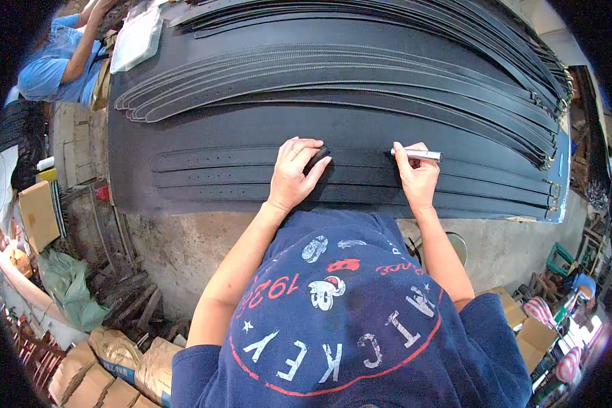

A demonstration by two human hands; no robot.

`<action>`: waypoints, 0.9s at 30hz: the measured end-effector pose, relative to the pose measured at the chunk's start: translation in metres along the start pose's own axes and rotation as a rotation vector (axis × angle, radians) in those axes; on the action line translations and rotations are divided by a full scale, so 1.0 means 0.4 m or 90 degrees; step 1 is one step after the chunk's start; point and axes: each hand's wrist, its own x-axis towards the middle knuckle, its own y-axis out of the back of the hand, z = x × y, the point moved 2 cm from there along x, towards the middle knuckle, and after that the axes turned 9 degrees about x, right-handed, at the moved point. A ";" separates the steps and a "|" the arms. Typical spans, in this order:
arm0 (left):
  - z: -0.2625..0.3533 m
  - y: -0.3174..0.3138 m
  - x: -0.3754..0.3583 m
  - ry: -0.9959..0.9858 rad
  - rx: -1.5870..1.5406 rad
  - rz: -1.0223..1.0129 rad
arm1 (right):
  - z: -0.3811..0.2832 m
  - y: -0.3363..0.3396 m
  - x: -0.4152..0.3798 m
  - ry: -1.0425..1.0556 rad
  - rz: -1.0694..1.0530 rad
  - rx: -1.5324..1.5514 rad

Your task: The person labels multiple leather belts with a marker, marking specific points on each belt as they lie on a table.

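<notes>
Several black belts (238,175) lie side by side along the near edge of the dark table, their buckles at the right end. My left hand (297,171) rests over these belts, its thumb and fingers closed round a small black object (317,156), perhaps a cap. To the right, my right hand (417,170) grips a silver marker pen (425,155), its tip pointing left at the upper near belt. The two hands are apart.
More belts with pale stitching (251,78) lie mid-table, and another bundle (387,15) along the far side. A white plastic tray (137,42) sits at the far left, beside a person in blue (61,64). Cardboard (39,216) and a green bag (71,289) are at left.
</notes>
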 end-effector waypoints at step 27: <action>-0.002 -0.002 0.001 -0.006 -0.004 0.006 | -0.003 -0.002 -0.015 0.035 -0.097 0.035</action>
